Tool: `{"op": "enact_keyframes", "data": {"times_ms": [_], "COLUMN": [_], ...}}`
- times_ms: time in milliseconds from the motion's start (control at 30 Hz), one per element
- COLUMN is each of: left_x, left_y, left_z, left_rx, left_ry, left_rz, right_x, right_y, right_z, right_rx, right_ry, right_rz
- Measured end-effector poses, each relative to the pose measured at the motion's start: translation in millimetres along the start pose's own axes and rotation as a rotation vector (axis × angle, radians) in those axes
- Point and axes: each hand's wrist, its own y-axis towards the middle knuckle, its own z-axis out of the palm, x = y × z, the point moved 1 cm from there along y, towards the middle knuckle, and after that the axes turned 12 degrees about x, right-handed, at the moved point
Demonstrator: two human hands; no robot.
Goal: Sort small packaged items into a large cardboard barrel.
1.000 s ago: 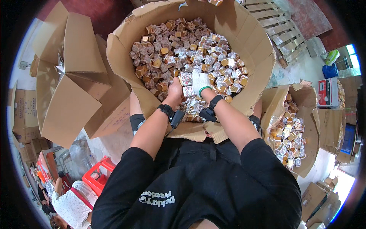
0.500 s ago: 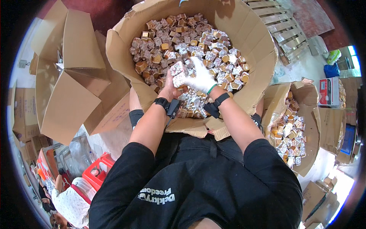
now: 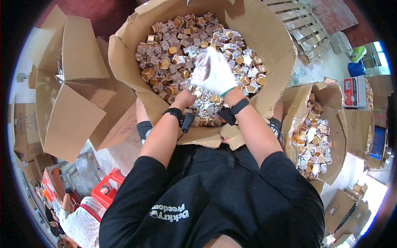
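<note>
Since the earlier frame, a blocky, reddish-brown-and-silver packet [image 3: 201, 68] is moving out of the left hand [image 3: 185, 99] and up with the right hand [image 3: 217, 76], which is wearing a white glove. The packet is now hanging over the middle of a heap of small brown, gold and silver packets [image 3: 165, 64], and motion is blurring it. The right hand is closing its thumb and fingers partway around it. The bare left hand is curling its fingers low over the near left part of the heap; whether it is gripping anything, I cannot tell. A large, round-sided brown cardboard carton [image 3: 271, 45] is enclosing the heap. To the right, a smaller brown cardboard carton [image 3: 337, 124] is holding more such packets. To the left, a tall brown cardboard box [image 3: 84, 49] is standing with flaps spread. Farther out, a slatted wooden pallet [image 3: 300, 22] is lying on the floor, upper right.
</note>
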Motion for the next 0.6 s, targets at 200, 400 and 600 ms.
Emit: {"op": "enact_keyframes", "data": {"times_ms": [200,400,600], "left_x": [-64,-75,-93], "left_y": [-35,-34,-21], "left_z": [-17,-9,-13], "left_rx": [0.25,0.608,0.566], "left_ry": [0.413,0.318,0.123], "left_rz": [-0.499,-0.147,-0.194], "right_x": [-18,-75,-98], "right_y": [-37,-183,-256], "right_z": [-128,-294,-289], "right_rx": [0.128,-0.354,0.141], "right_ry": [-0.174,-0.181,-0.502], "right_rz": [0.012,0.72,1.152]}}
